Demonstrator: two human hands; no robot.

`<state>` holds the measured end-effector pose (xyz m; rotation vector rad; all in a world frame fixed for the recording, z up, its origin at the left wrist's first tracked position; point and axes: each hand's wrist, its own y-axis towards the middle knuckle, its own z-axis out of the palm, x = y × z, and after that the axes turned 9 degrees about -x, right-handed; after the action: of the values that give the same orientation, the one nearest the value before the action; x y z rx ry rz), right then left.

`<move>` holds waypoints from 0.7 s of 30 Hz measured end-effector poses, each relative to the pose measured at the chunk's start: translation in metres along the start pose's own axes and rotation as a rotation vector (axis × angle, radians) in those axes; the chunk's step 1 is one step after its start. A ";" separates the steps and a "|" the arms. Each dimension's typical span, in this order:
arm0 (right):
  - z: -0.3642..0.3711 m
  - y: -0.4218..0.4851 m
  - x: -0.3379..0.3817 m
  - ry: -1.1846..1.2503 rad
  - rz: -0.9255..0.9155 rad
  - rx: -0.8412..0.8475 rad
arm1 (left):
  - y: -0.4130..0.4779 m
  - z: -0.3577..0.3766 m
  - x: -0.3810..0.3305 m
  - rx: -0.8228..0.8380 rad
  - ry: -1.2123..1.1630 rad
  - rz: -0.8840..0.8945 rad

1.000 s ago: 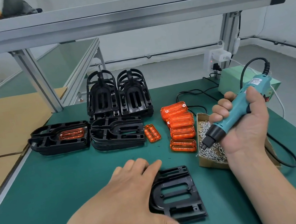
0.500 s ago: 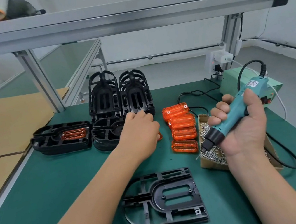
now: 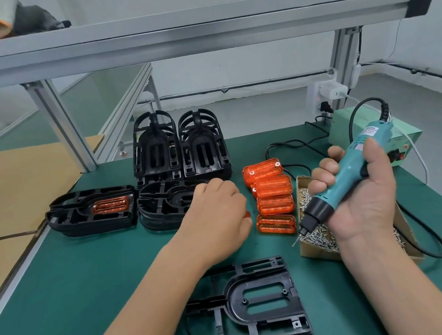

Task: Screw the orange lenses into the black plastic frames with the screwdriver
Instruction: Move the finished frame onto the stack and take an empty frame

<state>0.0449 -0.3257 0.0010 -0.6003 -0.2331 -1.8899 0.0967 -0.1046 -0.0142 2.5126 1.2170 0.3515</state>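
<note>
Orange lenses (image 3: 273,188), four in a column, one screwdriver (image 3: 350,162)

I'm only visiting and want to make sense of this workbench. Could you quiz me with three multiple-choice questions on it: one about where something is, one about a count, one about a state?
1. Where is the box of screws?
A. On the top shelf.
B. On the green mat, right of the orange lenses.
C. On the brown cardboard.

2. How many loose orange lenses lie in the column beside that box?
A. Two.
B. Four.
C. Seven.

3. The nearest black frame is:
A. lying flat, its opening empty.
B. fitted with a lens.
C. standing upright.

Answers:
1 B: the screwdriver in the right hand points down at the box on the mat.
2 B: four lie one behind another.
3 A: green mat shows through its opening.
</note>
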 end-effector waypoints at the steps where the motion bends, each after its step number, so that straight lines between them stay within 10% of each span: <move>1: 0.000 0.000 0.000 -0.002 0.000 0.002 | -0.003 -0.006 -0.002 0.002 -0.044 -0.011; 21: -0.001 0.001 -0.002 -0.046 0.020 0.034 | -0.078 -0.042 -0.009 0.242 -0.787 -0.125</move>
<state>0.0460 -0.3248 -0.0011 -0.6213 -0.2870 -1.8509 0.0209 -0.0582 -0.0073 2.3445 1.0976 -0.7878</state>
